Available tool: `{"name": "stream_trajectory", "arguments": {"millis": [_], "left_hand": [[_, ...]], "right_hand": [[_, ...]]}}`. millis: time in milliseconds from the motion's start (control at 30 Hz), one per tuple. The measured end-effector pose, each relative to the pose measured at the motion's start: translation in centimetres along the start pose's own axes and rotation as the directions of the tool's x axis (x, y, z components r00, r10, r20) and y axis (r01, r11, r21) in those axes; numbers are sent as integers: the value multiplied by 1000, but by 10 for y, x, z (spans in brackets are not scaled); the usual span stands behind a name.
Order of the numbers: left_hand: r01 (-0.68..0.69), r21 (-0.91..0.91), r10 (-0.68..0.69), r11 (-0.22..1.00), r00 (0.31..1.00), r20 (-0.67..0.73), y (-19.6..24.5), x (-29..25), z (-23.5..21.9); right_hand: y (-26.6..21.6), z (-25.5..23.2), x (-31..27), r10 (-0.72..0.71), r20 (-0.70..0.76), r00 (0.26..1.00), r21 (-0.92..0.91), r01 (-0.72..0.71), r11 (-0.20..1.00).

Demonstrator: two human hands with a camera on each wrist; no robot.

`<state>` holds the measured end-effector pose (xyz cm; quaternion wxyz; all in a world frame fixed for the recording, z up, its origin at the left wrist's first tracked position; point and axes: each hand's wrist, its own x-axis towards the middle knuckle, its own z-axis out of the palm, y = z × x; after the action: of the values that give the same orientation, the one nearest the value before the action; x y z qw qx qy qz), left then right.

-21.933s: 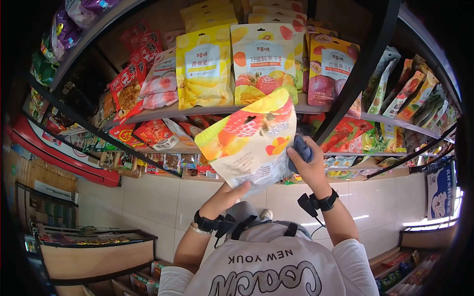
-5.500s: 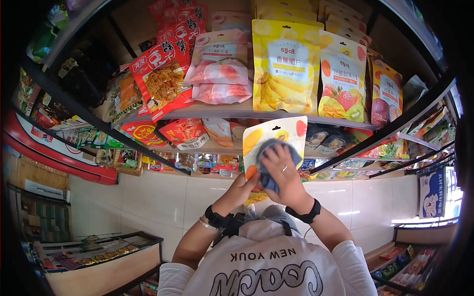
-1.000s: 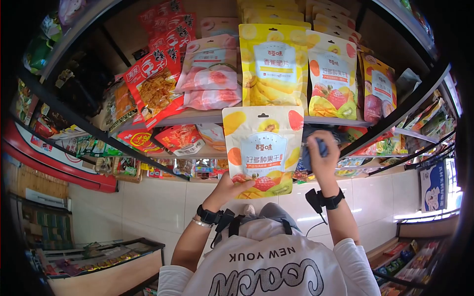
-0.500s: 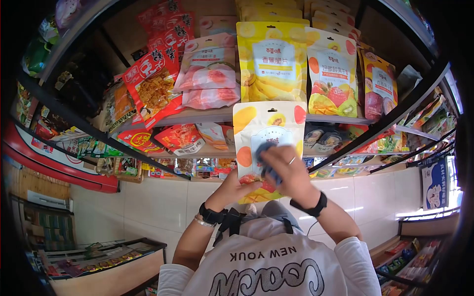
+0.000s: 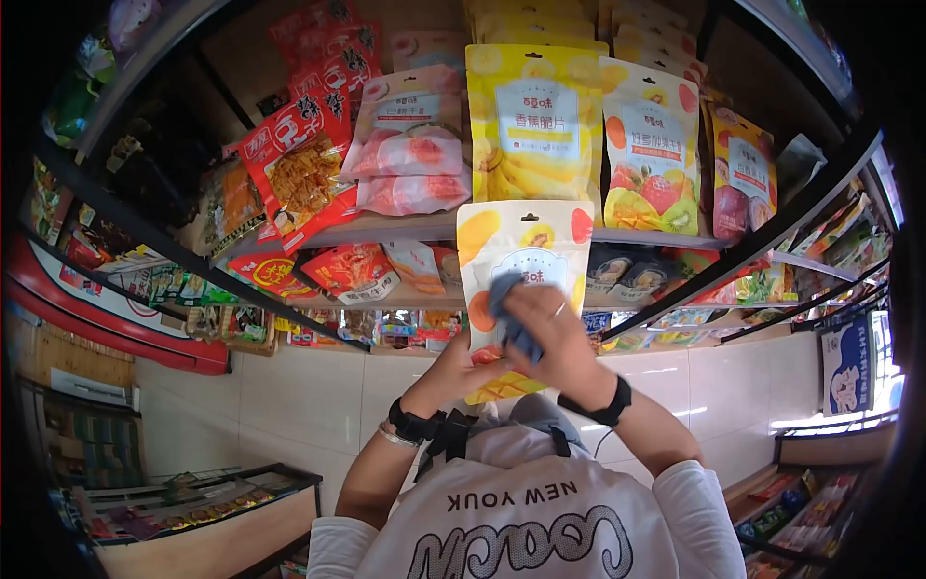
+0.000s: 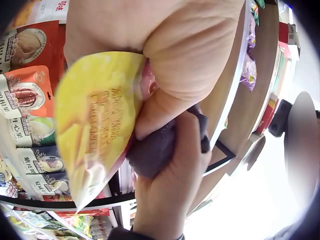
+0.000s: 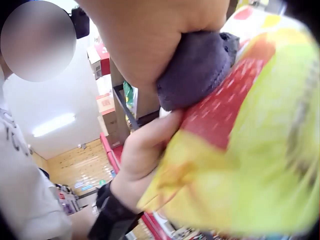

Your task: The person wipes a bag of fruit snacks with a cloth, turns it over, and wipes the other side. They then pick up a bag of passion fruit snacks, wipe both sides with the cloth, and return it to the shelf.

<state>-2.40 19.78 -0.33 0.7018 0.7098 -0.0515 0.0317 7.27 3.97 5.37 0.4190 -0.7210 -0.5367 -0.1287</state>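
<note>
A cream pouch of dried fruit [image 5: 479, 246] stands upright in front of the shelf. My left hand [image 5: 446, 378] grips its lower left edge, thumb across the front. Bunched in my right hand [image 5: 564, 343] is a blue-grey cloth [image 5: 503, 289], pressed against the pouch's front and covering part of the label. In the left wrist view the cloth [image 6: 152, 150] lies close beside the left fingers, with the pouch's yellow bottom [image 6: 107, 110] turned to the camera. The right wrist view shows the cloth [image 7: 195, 67] against the printed strawberry.
Yellow banana chip pouches [image 5: 533, 125], a matching fruit pouch [image 5: 650, 145], pink pouches [image 5: 405, 145] and red snack bags [image 5: 301, 164] line the upper shelf. Its front edge [image 5: 367, 228] runs just behind the held pouch. Dark slanting posts [image 5: 743, 251] flank the shelf. Tiled floor [image 5: 289, 396] lies below.
Long ago the pouch was tilted with its back showing. A second ago the cloth was off to its right; since then my right hand has brought it onto the front and shifted slightly left.
</note>
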Motion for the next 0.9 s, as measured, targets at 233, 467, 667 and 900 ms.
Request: {"name": "stream_trajectory", "arguments": {"millis": [233,467,667,900], "left_hand": [[59,-5,-59,998,996,-68,13,3,2],[-41,-40,33,998,983,-183,-2,3,-3],[40,-93,-48,995,995,-84,11,3,-7],[40,-37,-42,999,997,-68,10,0,-17]], "right_hand": [[3,1,5,2,-50,999,-91,-6,996],[3,9,-12,-106,52,993,25,105,994],[31,-20,5,140,-172,975,-73,-154,985],[18,-14,-5,77,-112,991,-24,-80,996]]}}
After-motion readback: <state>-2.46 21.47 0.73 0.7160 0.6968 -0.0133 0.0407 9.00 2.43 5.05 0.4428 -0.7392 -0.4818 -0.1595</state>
